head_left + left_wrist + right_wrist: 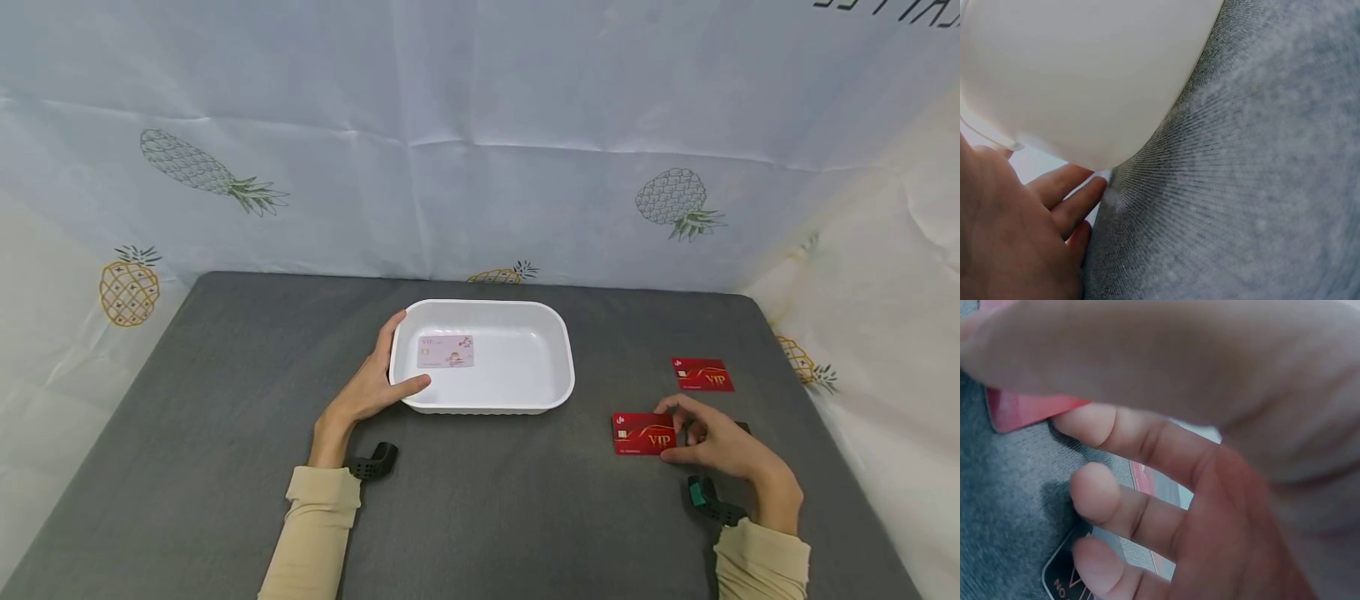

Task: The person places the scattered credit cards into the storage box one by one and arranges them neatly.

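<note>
My left hand (371,385) holds the left end of a white plastic tray (525,400), its thumb over the near rim and its fingers along the outside wall. In the left wrist view, the fingers (1075,209) lie beside the tray's pale wall (1104,75). A pink VIP card (446,351) lies flat inside the tray, toward the left. My right hand (712,437) pinches a red VIP card (637,433) by its right end, between thumb and fingers. Under that hand, a black card (1063,572) lies on the table, mostly hidden.
Behind my right hand, another red VIP card (702,375) lies on the grey tabletop (495,508). A pale cloth printed with pineapples (420,200) hangs along the table's back edge and sides. Black camera mounts sit on both wrists.
</note>
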